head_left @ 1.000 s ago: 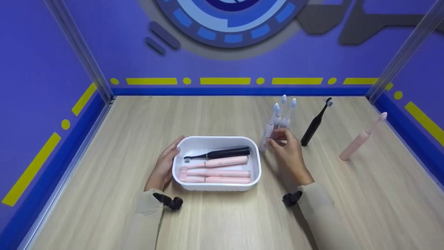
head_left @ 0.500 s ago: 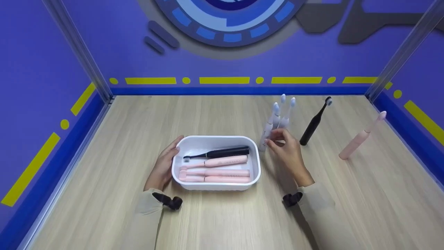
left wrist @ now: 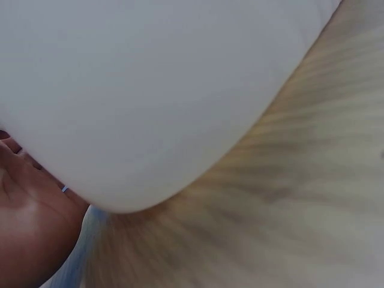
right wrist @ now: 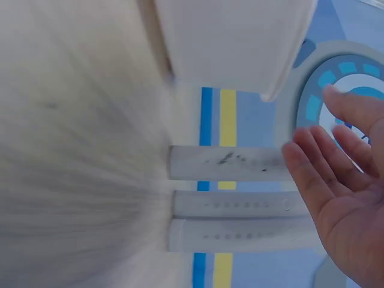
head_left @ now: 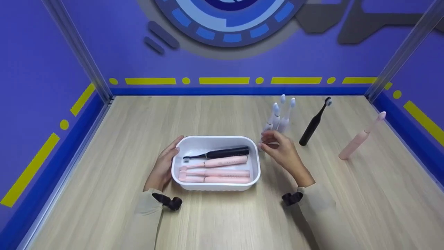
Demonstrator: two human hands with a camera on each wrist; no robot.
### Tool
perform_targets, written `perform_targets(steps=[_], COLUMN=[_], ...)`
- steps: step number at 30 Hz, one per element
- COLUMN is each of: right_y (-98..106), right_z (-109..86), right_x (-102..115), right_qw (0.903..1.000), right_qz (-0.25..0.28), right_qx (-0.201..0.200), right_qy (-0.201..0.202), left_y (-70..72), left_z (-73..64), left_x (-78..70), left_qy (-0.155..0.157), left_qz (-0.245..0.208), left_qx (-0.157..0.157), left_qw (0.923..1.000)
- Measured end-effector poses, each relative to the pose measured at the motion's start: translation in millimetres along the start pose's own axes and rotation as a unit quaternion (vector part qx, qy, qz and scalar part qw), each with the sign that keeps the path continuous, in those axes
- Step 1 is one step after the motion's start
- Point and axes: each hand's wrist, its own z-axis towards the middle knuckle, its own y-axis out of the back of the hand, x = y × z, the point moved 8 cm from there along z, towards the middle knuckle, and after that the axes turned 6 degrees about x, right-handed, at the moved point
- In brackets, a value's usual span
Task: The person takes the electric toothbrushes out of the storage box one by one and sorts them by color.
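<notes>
My left hand [head_left: 163, 166] holds the left end of a white plastic bin [head_left: 216, 187], thumb at the rim and fingers along the outer wall. In the bin lie a black electric toothbrush [head_left: 229, 152] and three pink electric toothbrushes [head_left: 227, 161]. Just right of the bin is my right hand [head_left: 285, 152], its thumb and forefinger apart. It partly covers the nearest white electric toothbrush [head_left: 268, 127], one of three upright in a group. The right wrist view shows that toothbrush's handle [right wrist: 240, 163] beside relaxed fingers [right wrist: 312, 171], with nothing gripped.
Right of the white group stand another black toothbrush [head_left: 312, 126] and, farther right, a pink toothbrush [head_left: 357, 142]. All are on a wooden table [head_left: 222, 222] bounded by a blue back wall [head_left: 222, 66] and side walls.
My right hand has shifted slightly left and toward the bin, across the front of the nearest white toothbrush, which still stands. The left hand and bin have stayed put.
</notes>
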Motion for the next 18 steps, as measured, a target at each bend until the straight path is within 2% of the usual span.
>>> perform_targets(steps=[4, 10, 18], right_y=[-7, -16, -28], right_z=[3.9, 6.9, 9.2], right_x=[7, 15, 34], right_qw=[0.9988, 0.9937, 0.9775], right_qz=[-0.002, 0.002, -0.060], right_qx=[0.048, 0.112, 0.200], right_qy=[-0.006, -0.006, 0.028], left_y=[0.1, -0.1, 0.4], left_z=[0.3, 0.1, 0.8], left_x=[-0.5, 0.0, -0.3], left_qy=[-0.004, 0.005, 0.003], left_qz=[0.005, 0.006, 0.000], left_qx=[0.004, 0.000, -0.002], left_qw=[1.0000, 1.0000, 1.0000])
